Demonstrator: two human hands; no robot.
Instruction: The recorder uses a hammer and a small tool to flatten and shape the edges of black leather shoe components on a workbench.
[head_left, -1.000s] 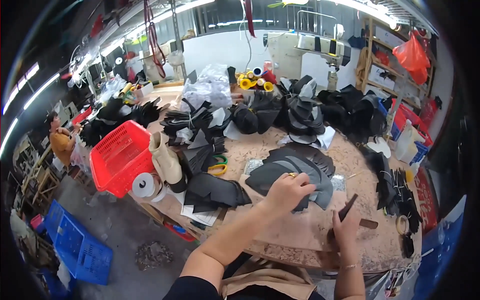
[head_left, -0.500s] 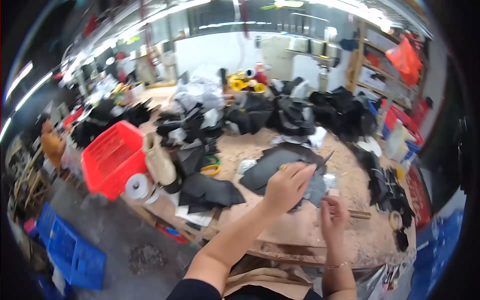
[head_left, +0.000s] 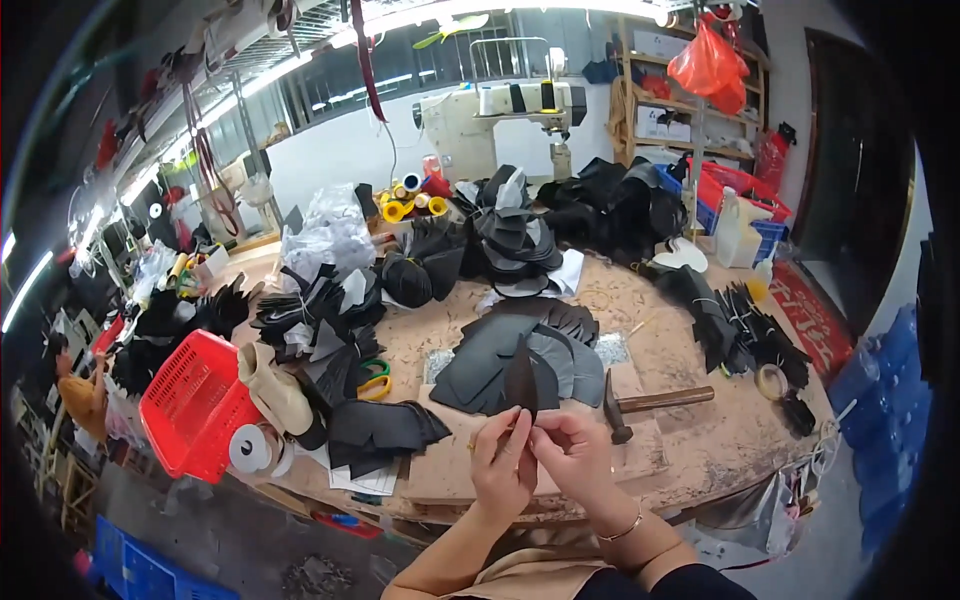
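Near the table's front edge, my left hand point(head_left: 502, 465) and my right hand point(head_left: 575, 452) meet with their fingertips together. Between them a dark, pointed, leaf-shaped piece point(head_left: 520, 375) stands upright, pinched by both hands at its lower end. Behind it lies a fanned pile of black and grey cut pieces point(head_left: 475, 362), probably leather or fabric. To the right of the pile rests a hammer point(head_left: 662, 399) with a wooden handle, its head toward my right hand.
Left on the table are a stack of black pieces point(head_left: 385, 435), scissors point(head_left: 374, 384) with yellow and green handles, a cream boot form point(head_left: 270, 392), a white roll point(head_left: 250, 450) and a red basket point(head_left: 195, 405). Bundles of black pieces point(head_left: 515, 240) line the back. A sewing machine point(head_left: 500, 120) stands beyond.
My left hand has drawn back from the pile toward me with the dark piece. My right hand has moved left, away from the hammer, to meet it. The view has turned right.
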